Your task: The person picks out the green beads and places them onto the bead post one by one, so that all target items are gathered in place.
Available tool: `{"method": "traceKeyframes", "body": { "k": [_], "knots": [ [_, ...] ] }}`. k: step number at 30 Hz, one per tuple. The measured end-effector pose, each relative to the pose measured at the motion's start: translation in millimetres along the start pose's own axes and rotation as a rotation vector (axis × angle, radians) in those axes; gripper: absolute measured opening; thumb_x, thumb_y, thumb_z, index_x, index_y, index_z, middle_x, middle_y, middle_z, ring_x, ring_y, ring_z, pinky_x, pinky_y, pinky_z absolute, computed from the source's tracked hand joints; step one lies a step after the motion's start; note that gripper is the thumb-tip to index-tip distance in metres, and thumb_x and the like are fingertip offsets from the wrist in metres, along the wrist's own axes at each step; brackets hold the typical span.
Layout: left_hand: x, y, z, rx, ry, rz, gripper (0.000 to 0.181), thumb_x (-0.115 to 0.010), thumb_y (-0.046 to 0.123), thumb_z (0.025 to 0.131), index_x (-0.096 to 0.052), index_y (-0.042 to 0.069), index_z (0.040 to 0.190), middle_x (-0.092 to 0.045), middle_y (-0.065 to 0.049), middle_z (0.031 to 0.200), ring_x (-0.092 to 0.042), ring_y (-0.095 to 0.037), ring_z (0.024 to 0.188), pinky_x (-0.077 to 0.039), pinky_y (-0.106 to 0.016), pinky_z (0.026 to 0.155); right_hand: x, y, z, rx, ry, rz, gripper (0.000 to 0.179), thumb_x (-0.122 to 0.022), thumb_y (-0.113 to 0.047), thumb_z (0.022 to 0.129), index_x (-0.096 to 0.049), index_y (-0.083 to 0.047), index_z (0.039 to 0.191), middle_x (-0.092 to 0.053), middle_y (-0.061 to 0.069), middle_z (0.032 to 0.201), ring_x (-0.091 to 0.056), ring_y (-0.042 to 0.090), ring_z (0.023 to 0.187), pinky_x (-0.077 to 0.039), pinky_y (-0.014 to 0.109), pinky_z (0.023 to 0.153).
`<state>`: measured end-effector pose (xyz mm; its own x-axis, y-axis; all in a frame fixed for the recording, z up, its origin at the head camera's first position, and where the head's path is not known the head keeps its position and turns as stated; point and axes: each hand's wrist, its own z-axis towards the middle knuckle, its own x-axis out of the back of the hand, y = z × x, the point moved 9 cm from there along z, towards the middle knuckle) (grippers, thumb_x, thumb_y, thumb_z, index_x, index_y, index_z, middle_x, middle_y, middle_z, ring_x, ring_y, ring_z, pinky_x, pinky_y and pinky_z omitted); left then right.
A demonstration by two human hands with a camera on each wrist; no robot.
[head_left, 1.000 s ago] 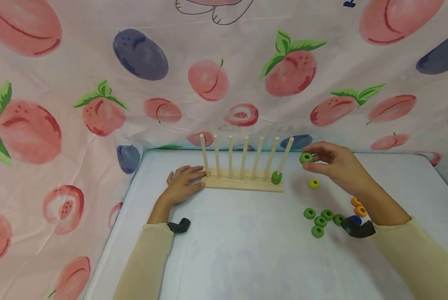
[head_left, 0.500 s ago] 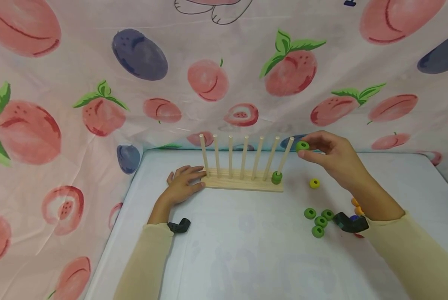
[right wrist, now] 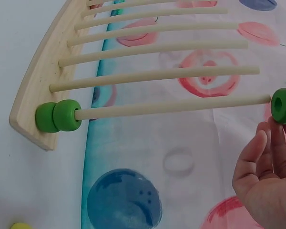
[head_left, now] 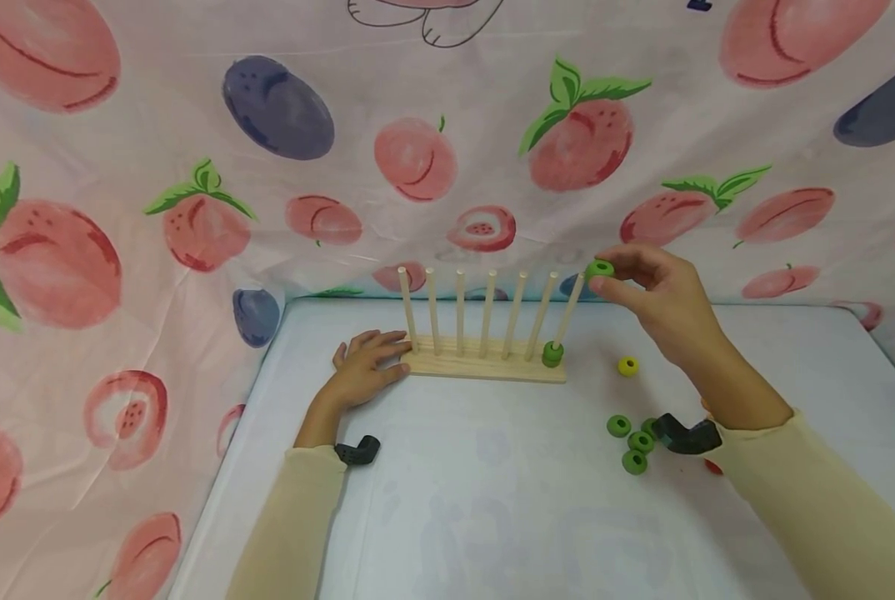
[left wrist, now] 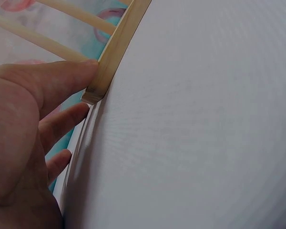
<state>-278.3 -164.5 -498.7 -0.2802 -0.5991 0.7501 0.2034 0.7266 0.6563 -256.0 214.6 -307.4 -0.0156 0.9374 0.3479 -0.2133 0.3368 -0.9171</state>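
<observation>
Green bead (head_left: 600,269) higher, in right hand (head_left: 665,298)

No text or numbers — none legible.

Head view: illumination is diffuse and moderate. The white table (head_left: 462,500) shows a faint, soft-edged shadow beside the right sleeve (head_left: 815,500); fine detail is slightly smeared. Left wrist view: exposure is dim and grey, and faint ripple banding crosses the table. Right wrist view: exposure is brighter; small highlights mark the green beads (right wrist: 66,115); lens distortion bows the wooden base (right wrist: 37,78).
</observation>
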Motion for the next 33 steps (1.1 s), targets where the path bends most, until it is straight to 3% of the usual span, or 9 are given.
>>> {"method": "traceKeyframes", "body": {
  "k": [7,13,33],
  "knots": [
    [1.4,0.5,-0.6,0.001,0.001,0.001,0.049,-0.064,0.04,0.099,-0.06,0.024,0.145,-0.042,0.003,0.162,-0.014,-0.032,0.156,0.011,-0.068,0.116,-5,-5,4.6,0.06,0.008,0.018,0.03,-0.075,-0.011,0.093,-0.07,-0.006,0.122,-0.068,-0.009,0.107,-0.062,0.013,0.104,-0.055,0.015,0.081],
    [1.5,-0.7,-0.3,0.005,-0.003,0.007,0.048,-0.064,0.04,0.1,-0.06,0.024,0.145,-0.042,0.004,0.162,-0.014,-0.032,0.156,0.011,-0.068,0.116,-10,-4,8.3,0.052,0.003,-0.023,0.033,-0.076,-0.014,0.093,-0.069,-0.006,0.124,-0.067,-0.01,0.109,-0.061,0.014,0.105,-0.055,0.015,0.08],
    [0.4,-1.1,0.1,0.0,0.001,0.012,0.049,-0.064,0.039,0.099,-0.06,0.024,0.145,-0.044,0.004,0.161,-0.016,-0.031,0.156,0.01,-0.069,0.116,-18,23,7.9,-0.101,-0.039,-0.135,0.039,-0.079,-0.034,0.091,-0.069,-0.014,0.123,-0.066,-0.01,0.109,-0.057,0.015,0.105,-0.053,0.02,0.078]
  ]
}}
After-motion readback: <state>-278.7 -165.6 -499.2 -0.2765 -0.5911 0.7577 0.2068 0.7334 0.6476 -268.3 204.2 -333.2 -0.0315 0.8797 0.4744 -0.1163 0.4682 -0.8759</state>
